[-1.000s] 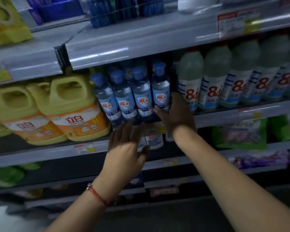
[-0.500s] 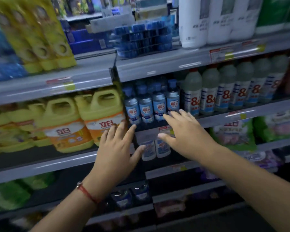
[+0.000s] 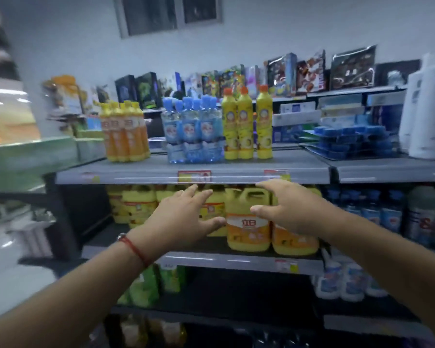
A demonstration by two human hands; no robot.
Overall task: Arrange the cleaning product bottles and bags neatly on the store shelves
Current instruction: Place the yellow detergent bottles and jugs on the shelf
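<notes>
Both my hands are raised in front of the shelves with fingers spread and nothing in them. My left hand hovers before the yellow detergent jugs on the second shelf; my right hand is just right of that jug, its fingertips near the top shelf's front edge. On the top shelf stand orange-labelled bottles, blue-capped clear bottles and three yellow bottles with orange caps.
Blue sponge packs and white bottles fill the top shelf at the right. Blue-capped bottles and "84" bottles stand at the second shelf's right. Green bags lie below. A green counter juts at left.
The view has swung up and left, from the blue-capped small bottles to the yellow jugs and the top shelf. Both hands rose with it and stayed spread and empty.
</notes>
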